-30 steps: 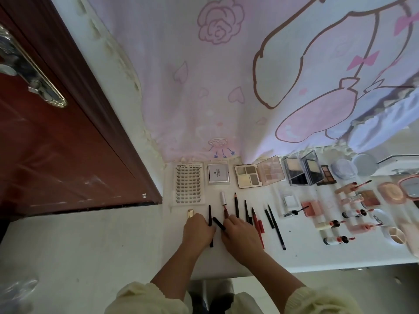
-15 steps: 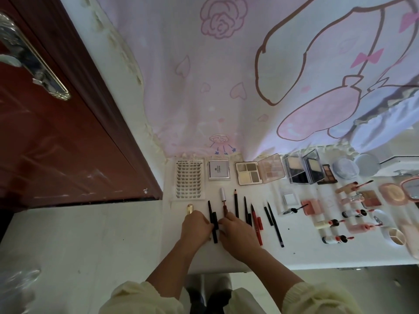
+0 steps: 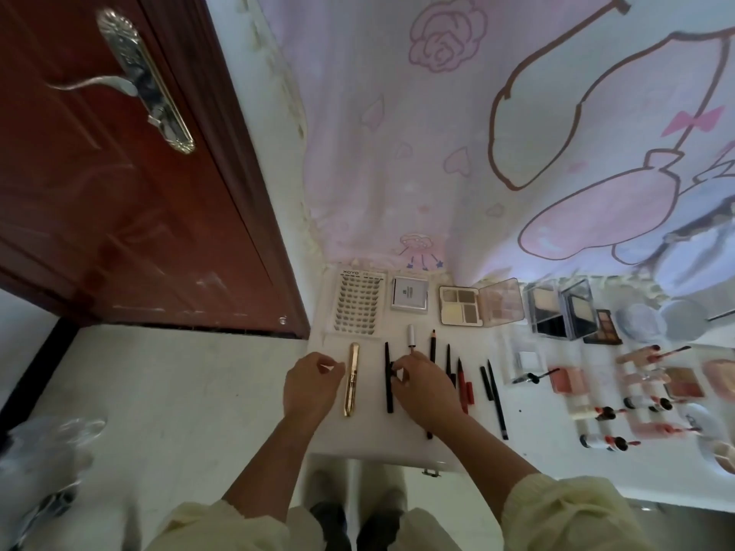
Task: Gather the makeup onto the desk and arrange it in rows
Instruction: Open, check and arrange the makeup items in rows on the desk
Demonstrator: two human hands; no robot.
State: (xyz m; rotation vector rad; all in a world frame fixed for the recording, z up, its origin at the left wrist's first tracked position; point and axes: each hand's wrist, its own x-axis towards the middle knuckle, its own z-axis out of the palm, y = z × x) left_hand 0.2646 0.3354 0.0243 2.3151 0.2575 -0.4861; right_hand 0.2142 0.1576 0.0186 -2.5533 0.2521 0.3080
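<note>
**Item:** black pen (image 3: 388, 393), slim, lying flat on the white desk (image 3: 358, 437), its length running away from the person.

**Grip:** right hand (image 3: 427, 387), thumb and forefinger tips closed on the pen about a third down from its far end. A short dark piece shows at the fingertips. Whether it is separate from the pen cannot be told. Judged purpose: squaring the pen parallel with its neighbours in the row of sticks.

**Left hand** (image 3: 312, 385): fingers loosely curled and holding nothing, well left of the grip, over the desk's left edge. Judged to be standing by.

**Neighbours:**
- **Left of the grip:** gold tube (image 3: 351, 379), just beside the pen, parallel and apart from it.
- **Just beyond the grip:** white-capped tube (image 3: 411, 336).
- **Right of the grip:** 2 dark pencils (image 3: 432, 346), a red pen (image 3: 463, 381), then 2 black pens (image 3: 495, 391). The nearest are partly hidden under the right hand.
- **Well beyond the grip, back row:** lash tray (image 3: 358, 306), white compact (image 3: 409, 295) and eyeshadow palette (image 3: 461, 307). All lie flat, lined up along the pink cloth (image 3: 457, 153).

**Clearance:** narrow bare strips lie on either side of the pen, so a leftward nudge would likely meet the gold tube first. Open desk lies nearer the person than the grip, up to the front edge. Left of the gold tube little desk remains before the drop.
</note>
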